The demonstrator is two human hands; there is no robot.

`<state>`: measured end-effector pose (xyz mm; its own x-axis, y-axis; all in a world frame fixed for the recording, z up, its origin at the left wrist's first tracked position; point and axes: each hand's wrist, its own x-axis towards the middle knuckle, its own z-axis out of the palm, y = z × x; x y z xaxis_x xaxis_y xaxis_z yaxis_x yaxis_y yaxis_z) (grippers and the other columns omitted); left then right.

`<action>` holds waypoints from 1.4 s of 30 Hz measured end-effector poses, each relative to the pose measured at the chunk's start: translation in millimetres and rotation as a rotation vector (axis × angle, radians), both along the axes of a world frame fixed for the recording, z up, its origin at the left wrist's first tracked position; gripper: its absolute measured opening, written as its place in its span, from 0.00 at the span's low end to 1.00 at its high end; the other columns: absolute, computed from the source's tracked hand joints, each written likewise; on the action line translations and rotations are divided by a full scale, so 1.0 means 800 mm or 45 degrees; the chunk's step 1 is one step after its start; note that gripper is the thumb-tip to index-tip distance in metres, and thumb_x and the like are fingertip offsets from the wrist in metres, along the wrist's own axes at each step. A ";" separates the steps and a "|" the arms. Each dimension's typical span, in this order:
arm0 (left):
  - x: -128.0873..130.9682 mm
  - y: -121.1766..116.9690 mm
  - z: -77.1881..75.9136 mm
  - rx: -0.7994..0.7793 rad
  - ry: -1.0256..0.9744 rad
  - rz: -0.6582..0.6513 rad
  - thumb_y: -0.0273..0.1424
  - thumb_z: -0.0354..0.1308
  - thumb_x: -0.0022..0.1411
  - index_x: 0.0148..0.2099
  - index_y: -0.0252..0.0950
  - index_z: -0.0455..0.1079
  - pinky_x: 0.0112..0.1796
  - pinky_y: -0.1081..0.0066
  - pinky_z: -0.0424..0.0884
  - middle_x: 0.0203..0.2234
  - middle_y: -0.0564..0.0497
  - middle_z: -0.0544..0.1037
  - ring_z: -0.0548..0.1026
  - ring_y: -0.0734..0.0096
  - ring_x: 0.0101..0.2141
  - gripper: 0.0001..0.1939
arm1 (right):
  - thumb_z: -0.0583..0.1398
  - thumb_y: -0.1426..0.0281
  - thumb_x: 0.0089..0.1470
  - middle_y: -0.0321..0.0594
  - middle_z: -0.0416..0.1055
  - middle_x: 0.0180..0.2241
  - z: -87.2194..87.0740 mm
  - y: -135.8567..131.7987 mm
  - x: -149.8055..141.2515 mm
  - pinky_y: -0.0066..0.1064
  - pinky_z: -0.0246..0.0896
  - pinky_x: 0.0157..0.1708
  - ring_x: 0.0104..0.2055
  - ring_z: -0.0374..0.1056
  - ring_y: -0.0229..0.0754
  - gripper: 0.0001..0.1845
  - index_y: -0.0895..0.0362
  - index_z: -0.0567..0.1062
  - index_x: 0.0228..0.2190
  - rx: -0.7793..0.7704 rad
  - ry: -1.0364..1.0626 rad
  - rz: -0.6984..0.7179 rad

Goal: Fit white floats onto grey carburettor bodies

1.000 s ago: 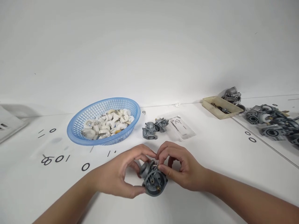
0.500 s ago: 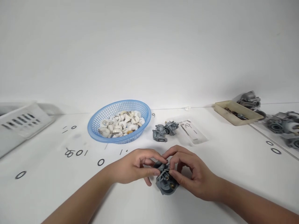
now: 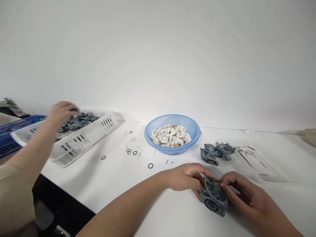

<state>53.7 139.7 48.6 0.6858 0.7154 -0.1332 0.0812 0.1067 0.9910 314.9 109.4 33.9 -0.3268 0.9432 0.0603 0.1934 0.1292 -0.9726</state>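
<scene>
Left hand (image 3: 184, 179) grasping the grey metal housing (image 3: 213, 197), fingers round its left side. Right hand (image 3: 249, 196) has fingertips against the housing's right side, by the brass fitting (image 3: 218, 185); can't tell if they're pinched on anything small. Housing is tilted over the near right part of the table, round port facing the camera side.

Surface: white table (image 3: 123, 187), smooth. Two more metal bodies (image 3: 209, 154) just beyond the hands, close together. Clear flat packet (image 3: 274, 171) right of them, thin dark strips on it. Blue mesh basket (image 3: 147, 134) further back, near the wall, white ring-shaped pieces (image 3: 170, 134) inside. Black rings (image 3: 148, 166) and short dark lines spread left of centre; can't tell if loose or printed. Small white scrap (image 3: 249, 131) at the wall seam, pale box (image 3: 310, 136) cut off at right edge.

Room: plain pale wall (image 3: 158, 59) behind. White slotted crate (image 3: 81, 146) on the left, full of grey metal parts (image 3: 79, 121); a co-worker's hand (image 3: 61, 110) is over it, blurred. Khaki sleeve (image 3: 16, 197) below. Blue crate (image 3: 8, 136) far left. Dark area under the table edge, lower left.
</scene>
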 end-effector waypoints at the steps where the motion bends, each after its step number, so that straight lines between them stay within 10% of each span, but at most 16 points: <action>1: -0.001 0.000 0.003 0.022 -0.001 -0.019 0.34 0.75 0.59 0.58 0.40 0.82 0.41 0.60 0.88 0.44 0.46 0.85 0.88 0.56 0.44 0.25 | 0.65 0.41 0.67 0.39 0.75 0.34 -0.001 0.000 0.000 0.30 0.73 0.33 0.35 0.73 0.46 0.25 0.49 0.77 0.38 0.011 -0.009 -0.006; 9: 0.007 -0.007 0.021 0.545 0.194 0.070 0.42 0.92 0.35 0.47 0.41 0.85 0.36 0.72 0.81 0.46 0.46 0.84 0.83 0.63 0.40 0.36 | 0.66 0.40 0.65 0.38 0.74 0.32 -0.011 0.002 0.000 0.30 0.72 0.30 0.31 0.72 0.45 0.26 0.49 0.79 0.36 0.137 -0.024 -0.045; 18: 0.009 -0.011 -0.007 0.320 0.075 0.162 0.37 0.93 0.25 0.52 0.41 0.81 0.27 0.74 0.81 0.53 0.43 0.82 0.86 0.64 0.34 0.48 | 0.66 0.45 0.68 0.43 0.80 0.40 0.011 0.002 0.010 0.31 0.79 0.37 0.40 0.78 0.48 0.22 0.50 0.82 0.36 0.256 -0.061 0.015; 29: 0.009 -0.022 -0.003 0.233 -0.122 0.060 0.31 0.86 0.52 0.58 0.43 0.76 0.29 0.77 0.80 0.55 0.49 0.70 0.85 0.73 0.35 0.34 | 0.68 0.67 0.67 0.41 0.82 0.44 0.037 0.009 0.022 0.31 0.78 0.40 0.46 0.80 0.45 0.03 0.52 0.80 0.38 0.260 -0.040 0.231; 42: 0.010 -0.026 0.006 0.220 -0.093 0.020 0.31 0.82 0.61 0.58 0.48 0.74 0.34 0.71 0.83 0.55 0.51 0.67 0.85 0.68 0.41 0.28 | 0.70 0.65 0.67 0.41 0.83 0.44 0.041 0.009 0.022 0.32 0.77 0.38 0.44 0.80 0.45 0.05 0.53 0.82 0.39 0.122 0.026 0.199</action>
<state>62.1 118.9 53.5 0.6779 0.7340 0.0420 0.0083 -0.0647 0.9979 332.4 116.3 66.6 -0.4664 0.8708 0.1557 0.1438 0.2483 -0.9579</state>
